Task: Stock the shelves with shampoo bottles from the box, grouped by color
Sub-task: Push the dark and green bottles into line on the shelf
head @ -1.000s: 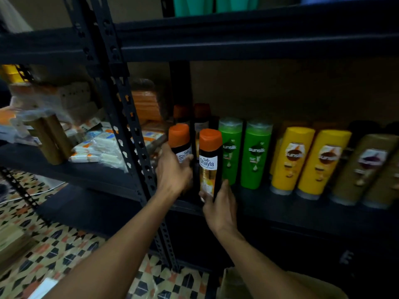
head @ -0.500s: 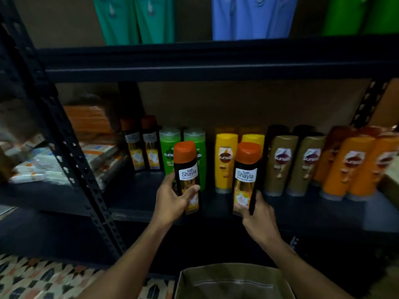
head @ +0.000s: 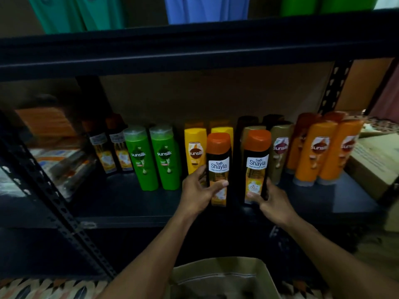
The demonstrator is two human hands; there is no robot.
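While the left hand (head: 197, 196) wraps one orange-capped Shayla bottle (head: 218, 167) and the right hand (head: 275, 205) grips a second Shayla bottle (head: 257, 162), both upright at the near middle of the shelf (head: 121, 199), placing is underway. Next, probably, both go far left beside the matching dark pair (head: 111, 153).

We see the left black bottle (head: 218, 169) and the right black bottle (head: 257, 167), both with orange caps and white labels. Behind them on the black shelf (head: 129, 203) we count green bottles (head: 141, 160), yellow bottles (head: 194, 152), golden-brown bottles (head: 280, 154) and orange bottles (head: 315, 154). Below, we find a tan box (head: 216, 266) and floor tiles (head: 43, 288) patterned in black, white and orange.
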